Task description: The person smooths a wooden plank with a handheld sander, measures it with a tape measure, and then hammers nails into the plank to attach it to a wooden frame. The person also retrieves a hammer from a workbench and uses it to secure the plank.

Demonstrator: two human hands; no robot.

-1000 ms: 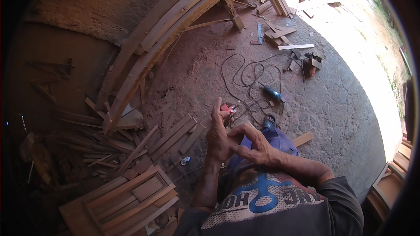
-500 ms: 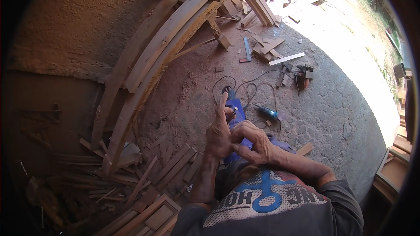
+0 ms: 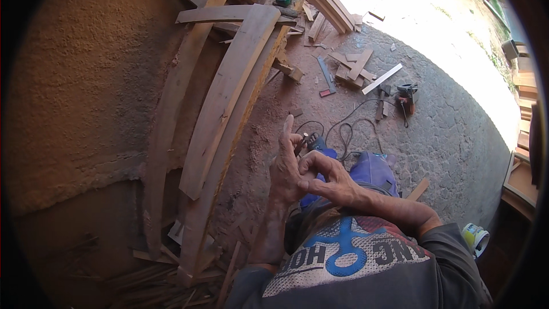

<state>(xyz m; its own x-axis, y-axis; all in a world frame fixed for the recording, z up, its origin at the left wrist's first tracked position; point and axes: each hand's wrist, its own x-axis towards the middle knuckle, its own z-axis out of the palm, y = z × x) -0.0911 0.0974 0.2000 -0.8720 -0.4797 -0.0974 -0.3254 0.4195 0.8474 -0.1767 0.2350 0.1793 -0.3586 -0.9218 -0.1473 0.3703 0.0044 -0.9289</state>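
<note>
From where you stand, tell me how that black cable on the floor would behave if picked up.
The black cable lies in loose loops, so it is probably floppy and would sag and trail. It seems to run toward the power tool, so pulling it may drag that along. It looks thin, so likely light, and the gritty floor may leave it dusty rather than slippery.

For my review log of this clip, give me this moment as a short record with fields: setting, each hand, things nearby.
setting: dirt and stone yard beside a rough wall
left hand: raised, index finger up, a small dark object by its fingers, too small to tell
right hand: pressed against the left hand
planks: long curved boards leaning at the wall
power tool: on the ground ahead, cable coiled nearby
</note>
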